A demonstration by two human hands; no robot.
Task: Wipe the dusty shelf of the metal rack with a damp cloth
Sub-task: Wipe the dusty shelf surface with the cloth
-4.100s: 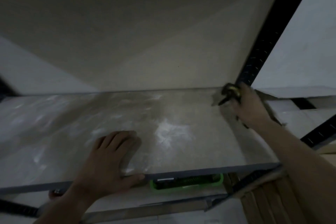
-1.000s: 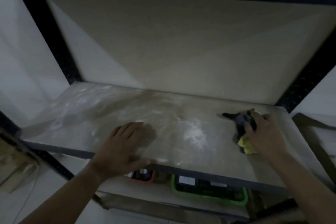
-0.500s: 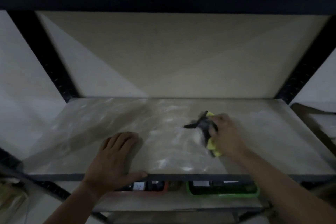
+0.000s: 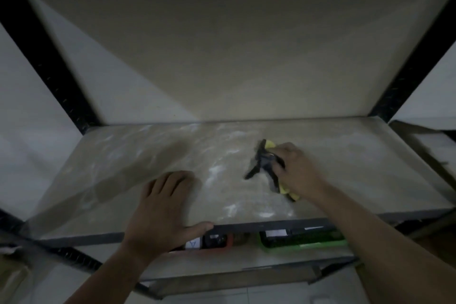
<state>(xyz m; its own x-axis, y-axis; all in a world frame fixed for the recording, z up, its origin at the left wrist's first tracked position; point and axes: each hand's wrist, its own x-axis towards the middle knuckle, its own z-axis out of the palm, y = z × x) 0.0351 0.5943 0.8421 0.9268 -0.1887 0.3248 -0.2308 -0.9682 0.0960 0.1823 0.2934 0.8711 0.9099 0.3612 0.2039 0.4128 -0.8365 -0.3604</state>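
Cloth (image 4: 264, 164) bunched in the fingers of the right hand (image 4: 299, 173) presses the shelf (image 4: 370, 168), left hand (image 4: 160, 207) flat at its front edge; overlapping strokes should clear the white dust (image 4: 217, 170).

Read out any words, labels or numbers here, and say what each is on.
"A", possibly, blurred: small white label on the orange-rimmed dark box below the grey shelf.
Unreadable, too blurred: white sticker on the green plastic tray.
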